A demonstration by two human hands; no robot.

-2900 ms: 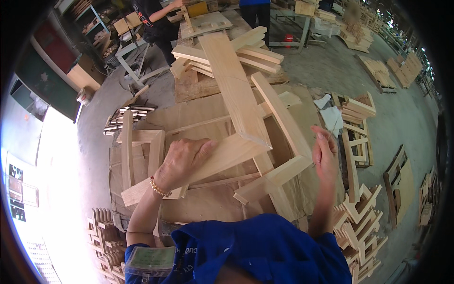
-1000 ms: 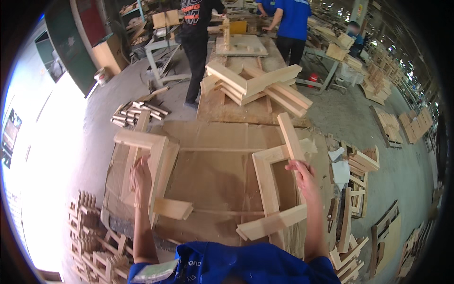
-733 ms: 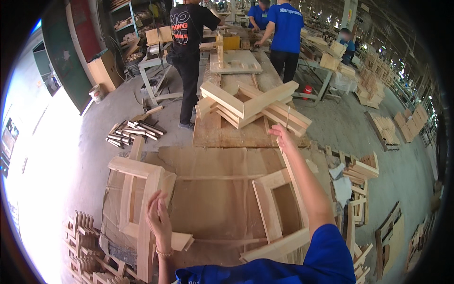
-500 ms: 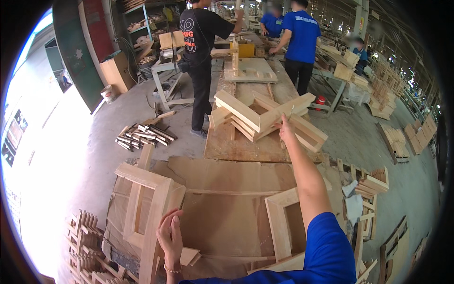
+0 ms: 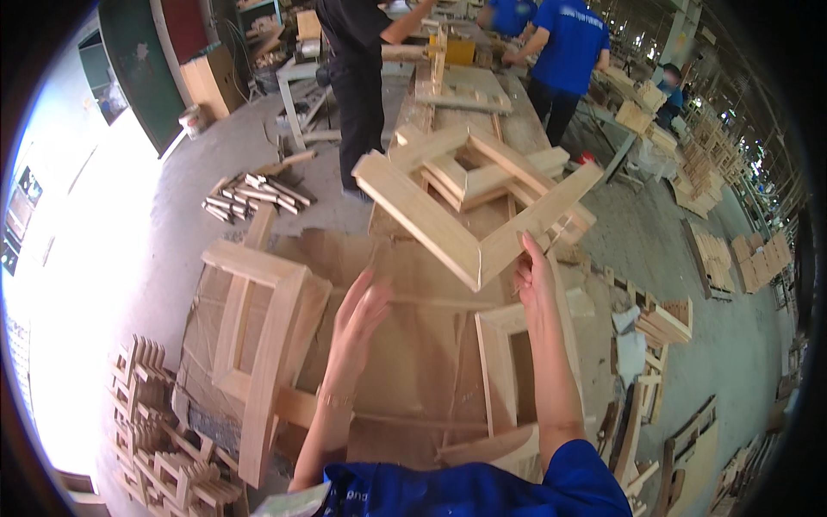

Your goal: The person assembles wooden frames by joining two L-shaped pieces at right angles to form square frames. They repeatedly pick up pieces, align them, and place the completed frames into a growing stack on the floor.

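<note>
Sawdust-strewn workshop floor behind, the right hand (image 5: 536, 277) grips a V-shaped frame (image 5: 469, 226) at frame centre while the open left hand (image 5: 360, 312) reaches up, best placed under the other arm to steady it.

Grey concrete floor (image 5: 164, 207), green wall panel (image 5: 129, 77), bright daylight at left, workbench (image 5: 517, 121) beyond.

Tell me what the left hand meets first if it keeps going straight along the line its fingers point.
Probably the angled wooden frame that the right hand grips at its corner. The left hand is open, fingers pointing up and slightly right over the cardboard sheet. Depth is unclear; it may pass beneath the frame.
</note>
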